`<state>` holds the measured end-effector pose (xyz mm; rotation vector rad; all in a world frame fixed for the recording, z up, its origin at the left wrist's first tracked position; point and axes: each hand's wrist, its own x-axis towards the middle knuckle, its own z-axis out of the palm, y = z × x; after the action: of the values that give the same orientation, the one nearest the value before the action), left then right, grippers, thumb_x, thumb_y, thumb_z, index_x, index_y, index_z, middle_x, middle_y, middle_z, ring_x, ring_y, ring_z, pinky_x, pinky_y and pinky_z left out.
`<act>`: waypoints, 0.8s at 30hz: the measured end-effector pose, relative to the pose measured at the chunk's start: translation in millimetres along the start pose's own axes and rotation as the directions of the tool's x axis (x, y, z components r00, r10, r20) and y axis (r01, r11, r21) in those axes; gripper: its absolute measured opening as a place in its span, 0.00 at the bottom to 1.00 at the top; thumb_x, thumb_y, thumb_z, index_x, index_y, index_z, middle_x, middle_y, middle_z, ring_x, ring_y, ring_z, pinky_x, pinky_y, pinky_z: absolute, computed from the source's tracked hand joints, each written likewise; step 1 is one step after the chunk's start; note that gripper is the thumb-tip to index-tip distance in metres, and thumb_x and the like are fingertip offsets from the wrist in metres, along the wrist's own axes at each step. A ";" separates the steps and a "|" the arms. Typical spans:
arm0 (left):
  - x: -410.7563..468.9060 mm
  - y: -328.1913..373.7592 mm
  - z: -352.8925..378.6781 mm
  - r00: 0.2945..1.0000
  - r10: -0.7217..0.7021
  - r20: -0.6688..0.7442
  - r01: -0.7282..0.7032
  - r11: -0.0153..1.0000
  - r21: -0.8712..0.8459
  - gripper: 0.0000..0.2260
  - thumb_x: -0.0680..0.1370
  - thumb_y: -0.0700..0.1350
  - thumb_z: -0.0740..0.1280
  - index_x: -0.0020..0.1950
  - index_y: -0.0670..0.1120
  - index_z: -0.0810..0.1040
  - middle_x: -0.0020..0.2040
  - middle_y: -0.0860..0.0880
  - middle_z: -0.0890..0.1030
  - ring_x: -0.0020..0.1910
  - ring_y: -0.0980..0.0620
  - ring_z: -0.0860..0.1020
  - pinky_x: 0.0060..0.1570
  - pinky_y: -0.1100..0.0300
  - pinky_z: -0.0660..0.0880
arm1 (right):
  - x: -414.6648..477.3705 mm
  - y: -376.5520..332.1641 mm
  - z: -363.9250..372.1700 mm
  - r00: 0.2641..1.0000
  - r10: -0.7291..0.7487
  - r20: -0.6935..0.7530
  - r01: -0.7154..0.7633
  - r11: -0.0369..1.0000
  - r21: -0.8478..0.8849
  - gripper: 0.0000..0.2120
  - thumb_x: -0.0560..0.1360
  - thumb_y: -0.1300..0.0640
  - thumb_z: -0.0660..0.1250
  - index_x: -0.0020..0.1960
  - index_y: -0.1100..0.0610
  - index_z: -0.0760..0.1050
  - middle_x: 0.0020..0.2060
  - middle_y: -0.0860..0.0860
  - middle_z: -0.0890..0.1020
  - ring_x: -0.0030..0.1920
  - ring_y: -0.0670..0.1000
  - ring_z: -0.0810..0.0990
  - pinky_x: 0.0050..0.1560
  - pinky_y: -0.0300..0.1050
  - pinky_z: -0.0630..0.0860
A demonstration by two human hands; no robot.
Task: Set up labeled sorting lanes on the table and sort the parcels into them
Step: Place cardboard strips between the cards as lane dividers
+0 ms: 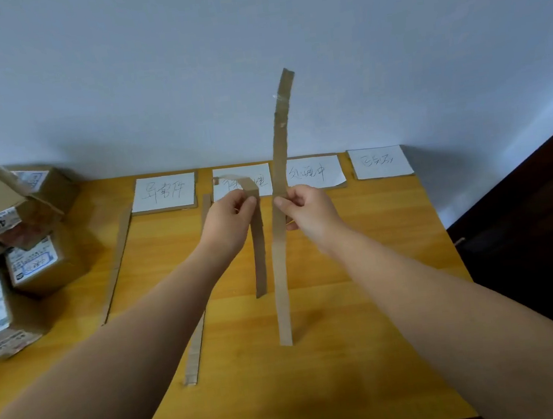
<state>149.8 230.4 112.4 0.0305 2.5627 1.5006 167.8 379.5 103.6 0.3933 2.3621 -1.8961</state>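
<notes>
Cardboard parcels are stacked at nine o'clock, at least five, all shut; two cardboard strips lie flat on the yellow table; four handwritten labels line twelve o'clock; left hand pinches a bent strip; right hand pinches a long upright strip, both raised mid-table.

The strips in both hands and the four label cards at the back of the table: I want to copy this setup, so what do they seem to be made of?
Strip in the left hand and strip in the right hand: probably matte brown cardboard; they bend yet hold shape.
Label cards: white paper with handwriting, apparently on brown cardboard backing that shows at their edges.
</notes>
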 end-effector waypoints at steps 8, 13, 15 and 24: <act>4.4 -26.9 -6.5 0.989 -0.148 -0.015 0.145 0.982 -0.122 0.15 0.81 0.41 0.61 0.68 0.49 0.69 0.48 0.40 0.79 0.43 0.50 0.81 0.41 0.60 0.78 | 23.8 45.2 -12.1 0.982 0.183 -0.047 -0.186 0.981 -0.058 0.05 0.78 0.58 0.66 0.48 0.60 0.75 0.39 0.51 0.80 0.36 0.46 0.76 0.37 0.37 0.71; 8.4 -61.0 -0.5 0.961 -0.275 0.026 0.274 0.938 -0.213 0.14 0.81 0.40 0.61 0.67 0.46 0.69 0.46 0.43 0.78 0.40 0.52 0.79 0.37 0.62 0.75 | 32.7 81.3 7.3 0.940 0.332 -0.077 -0.339 0.932 -0.125 0.06 0.79 0.59 0.63 0.51 0.60 0.77 0.45 0.53 0.79 0.43 0.52 0.75 0.48 0.47 0.73; 13.3 -70.5 0.2 0.957 -0.283 0.057 0.289 0.937 -0.198 0.14 0.81 0.40 0.61 0.66 0.47 0.69 0.47 0.42 0.78 0.42 0.52 0.79 0.37 0.62 0.75 | 36.3 88.3 12.3 0.928 0.365 -0.079 -0.373 0.918 -0.137 0.05 0.80 0.59 0.62 0.50 0.59 0.76 0.44 0.51 0.78 0.42 0.51 0.74 0.48 0.47 0.74; 34.8 -84.5 -0.8 0.961 -0.249 0.124 0.263 0.957 -0.119 0.10 0.81 0.40 0.62 0.62 0.48 0.71 0.52 0.39 0.80 0.46 0.49 0.80 0.42 0.59 0.78 | 53.9 113.6 22.3 0.874 0.474 -0.111 -0.484 0.869 -0.102 0.02 0.80 0.60 0.62 0.49 0.55 0.72 0.37 0.50 0.76 0.33 0.49 0.73 0.39 0.43 0.73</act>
<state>121.3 191.6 34.7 -0.2237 2.2737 1.5218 142.5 388.1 -21.3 0.9603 2.1437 -1.5156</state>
